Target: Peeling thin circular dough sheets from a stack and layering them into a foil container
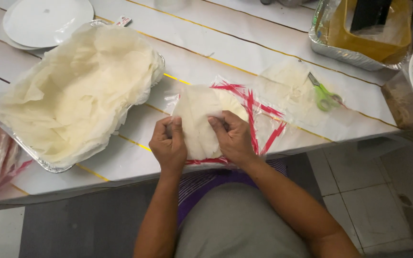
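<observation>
At the near table edge, both hands pinch one stack of wrappers (198,119): left hand (168,145) fingers curled shut on its left side, right hand (233,138) fingers closed on its lower right. Wrappers are pale cream, thin, round-edged, slightly creased, lying on a clear plastic bag (259,119) with red stripes. Bag overhangs the table (225,52) edge a little, just above the person's lap. Open tabletop between the bag and the foil tray (39,160) on the left, which is heaped with loose separated sheets. Right of the bag: another flat wrapper pile (288,86) with green-handled scissors (325,95) on it, close by. Further back, a second foil tray (345,55) holding a yellow bag, and a white plate (46,21) at far left.
</observation>
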